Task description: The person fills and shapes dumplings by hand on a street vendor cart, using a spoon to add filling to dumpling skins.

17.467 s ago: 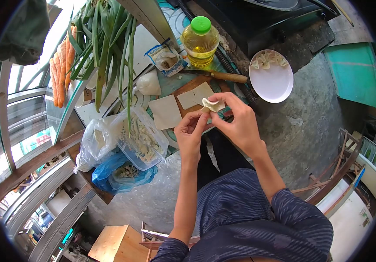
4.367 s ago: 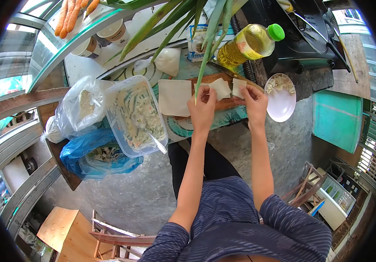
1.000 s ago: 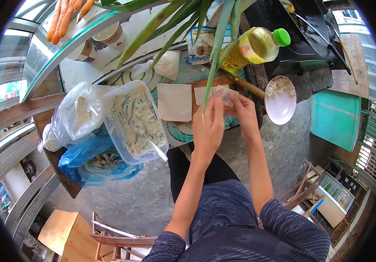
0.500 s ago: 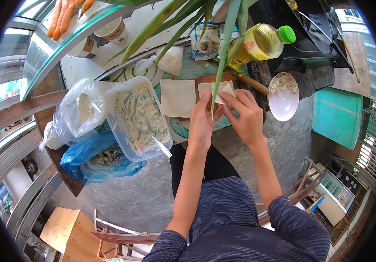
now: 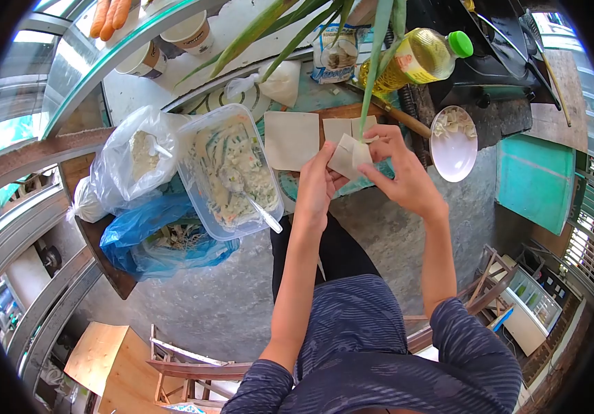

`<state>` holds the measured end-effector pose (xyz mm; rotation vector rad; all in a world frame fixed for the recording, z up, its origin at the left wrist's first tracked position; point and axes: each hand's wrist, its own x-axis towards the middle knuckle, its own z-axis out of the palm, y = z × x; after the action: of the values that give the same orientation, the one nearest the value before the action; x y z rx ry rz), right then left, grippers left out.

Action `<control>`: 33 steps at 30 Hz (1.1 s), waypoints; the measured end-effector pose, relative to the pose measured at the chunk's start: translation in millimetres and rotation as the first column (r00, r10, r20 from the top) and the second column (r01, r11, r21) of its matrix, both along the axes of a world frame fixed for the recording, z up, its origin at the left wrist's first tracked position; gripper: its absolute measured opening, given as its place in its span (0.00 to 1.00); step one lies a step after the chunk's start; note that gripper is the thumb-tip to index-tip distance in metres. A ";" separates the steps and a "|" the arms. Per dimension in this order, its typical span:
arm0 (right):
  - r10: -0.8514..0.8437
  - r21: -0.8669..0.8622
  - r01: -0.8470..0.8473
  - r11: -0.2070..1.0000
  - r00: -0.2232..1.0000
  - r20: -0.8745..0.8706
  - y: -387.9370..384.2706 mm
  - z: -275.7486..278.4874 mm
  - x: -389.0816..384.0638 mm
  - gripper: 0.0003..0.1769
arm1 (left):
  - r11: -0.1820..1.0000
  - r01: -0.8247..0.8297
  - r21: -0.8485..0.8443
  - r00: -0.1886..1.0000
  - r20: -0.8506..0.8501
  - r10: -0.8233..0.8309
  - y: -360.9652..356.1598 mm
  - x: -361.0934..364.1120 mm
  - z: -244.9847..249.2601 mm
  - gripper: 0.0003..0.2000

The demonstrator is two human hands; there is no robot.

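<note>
In front of me, a folded square wrapper (image 5: 344,159), pale and thin like dumpling skin, is held up between both hands. My left hand (image 5: 317,190) grips its left edge with thumb and fingers. At its right edge, my right hand (image 5: 407,176) has thumb and fingers closed on the folded flap. A stack of flat square wrappers (image 5: 291,141) lies left of the hands; more wrappers (image 5: 337,127) lie just behind them on a wooden board (image 5: 362,112). To the left, a clear plastic tub (image 5: 224,233) contains creamy filling (image 5: 207,162) and a metal spoon (image 5: 264,214).
A white bowl (image 5: 455,155) with folded pale pieces stands right. Behind are an oil bottle (image 5: 417,58), a knife handle (image 5: 410,123) and a stove (image 5: 497,76). Long green leaves (image 5: 373,65) hang over the hands. Plastic bags (image 5: 128,238) sit left.
The wrapper is lifted nearer to me and now shows tilted, with a folded flap. My right hand has turned and shifted slightly right. The whole view has moved a little.
</note>
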<state>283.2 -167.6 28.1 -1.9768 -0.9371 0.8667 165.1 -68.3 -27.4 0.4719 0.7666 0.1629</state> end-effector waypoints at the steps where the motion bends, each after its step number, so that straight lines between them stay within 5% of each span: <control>1: 0.062 -0.005 -0.062 0.998 0.997 0.034 0.0 1.5 -0.6 0.09 | 0.999 0.028 0.019 1.000 -0.013 -0.028 0.4 -2.0 2.5 0.20; 5: 0.388 -0.081 -0.379 0.922 0.901 0.195 1.8 17.0 0.4 0.13 | 0.993 0.115 0.018 0.993 -0.041 -0.114 1.9 -15.0 4.1 0.22; 8: 0.410 -0.129 -0.389 0.912 0.880 0.241 4.7 20.8 -7.3 0.16 | 0.992 0.129 0.011 0.991 -0.032 -0.129 5.1 -27.3 12.6 0.23; 11: 0.349 -0.222 -0.298 0.928 0.904 0.246 13.2 31.1 -17.6 0.23 | 0.990 0.131 0.053 0.990 -0.065 -0.127 7.2 -43.7 17.0 0.22; 20: -0.059 0.034 0.056 0.998 0.991 0.117 30.6 33.2 -65.3 0.24 | 0.995 0.021 0.096 0.998 -0.056 -0.016 18.1 -81.8 39.3 0.23; 23: -0.057 0.190 0.027 0.981 0.986 0.155 34.4 28.6 -78.2 0.22 | 0.998 -0.057 0.025 0.998 -0.009 0.057 23.2 -95.0 35.7 0.24; 27: 0.146 0.143 -0.169 0.975 0.976 0.159 44.8 34.8 -96.5 0.20 | 0.997 -0.070 0.024 0.998 0.010 0.070 30.1 -108.8 38.3 0.26; 30: 0.195 0.034 -0.220 0.975 0.917 0.349 50.2 37.1 -104.1 0.18 | 0.996 -0.090 0.025 0.996 -0.004 0.090 34.9 -121.4 40.1 0.25; 33: 0.118 0.057 -0.131 0.990 0.973 0.198 53.1 35.1 -113.6 0.18 | 0.994 -0.086 0.063 0.996 -0.022 0.087 37.8 -131.4 39.7 0.21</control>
<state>169.5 -114.4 63.3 -1.9851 -1.1987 0.7074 33.7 -30.6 12.3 0.5003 0.8084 0.2624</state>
